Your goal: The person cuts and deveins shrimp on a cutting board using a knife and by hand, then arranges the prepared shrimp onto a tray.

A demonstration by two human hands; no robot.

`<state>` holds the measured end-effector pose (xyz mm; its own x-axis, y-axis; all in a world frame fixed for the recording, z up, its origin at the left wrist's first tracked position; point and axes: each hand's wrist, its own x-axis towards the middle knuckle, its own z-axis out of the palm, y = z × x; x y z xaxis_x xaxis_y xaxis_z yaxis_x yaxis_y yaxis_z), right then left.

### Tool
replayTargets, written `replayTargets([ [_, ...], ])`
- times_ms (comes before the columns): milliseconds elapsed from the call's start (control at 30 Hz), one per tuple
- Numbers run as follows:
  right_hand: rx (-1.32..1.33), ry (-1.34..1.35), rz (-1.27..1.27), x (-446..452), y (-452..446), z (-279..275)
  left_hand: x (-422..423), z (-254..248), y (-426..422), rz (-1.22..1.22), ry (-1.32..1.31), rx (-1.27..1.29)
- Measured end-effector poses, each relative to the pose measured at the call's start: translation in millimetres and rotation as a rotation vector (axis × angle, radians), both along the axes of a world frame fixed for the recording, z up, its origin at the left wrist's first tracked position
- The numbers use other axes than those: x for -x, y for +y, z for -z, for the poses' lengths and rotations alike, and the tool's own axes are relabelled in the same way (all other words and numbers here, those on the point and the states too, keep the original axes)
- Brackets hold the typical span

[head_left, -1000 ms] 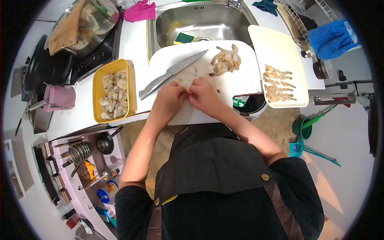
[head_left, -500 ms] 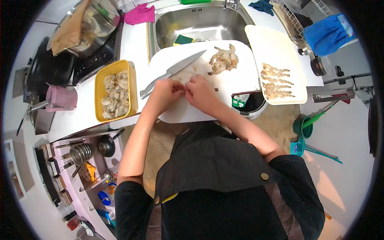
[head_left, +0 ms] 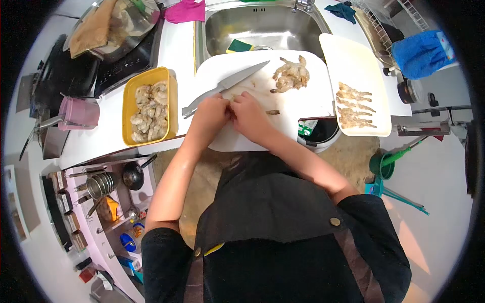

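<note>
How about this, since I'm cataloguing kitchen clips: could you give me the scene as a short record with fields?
Left hand: left hand, fingers meeting the other hand's; anything between is hidden
Right hand: right hand, over the cutting board
On board: kitchen knife, blade tip away from the person; shrimp pile
Left of board: yellow container holding shrimp
Right of board: cream tray with shrimp laid in a column
Beyond board: sink with sponge
</note>
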<state>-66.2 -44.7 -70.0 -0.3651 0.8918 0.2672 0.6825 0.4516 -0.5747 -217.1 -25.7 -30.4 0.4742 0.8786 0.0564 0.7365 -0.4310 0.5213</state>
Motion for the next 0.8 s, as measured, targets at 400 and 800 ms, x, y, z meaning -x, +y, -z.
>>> replayTargets([
  [400,-0.007,-0.01,-0.01,7,15,-6,17,10,1,-0.1,-0.124,0.014],
  [800,-0.045,-0.017,-0.035,13,18,-5,25,2,0,-0.18,-0.148,0.046],
])
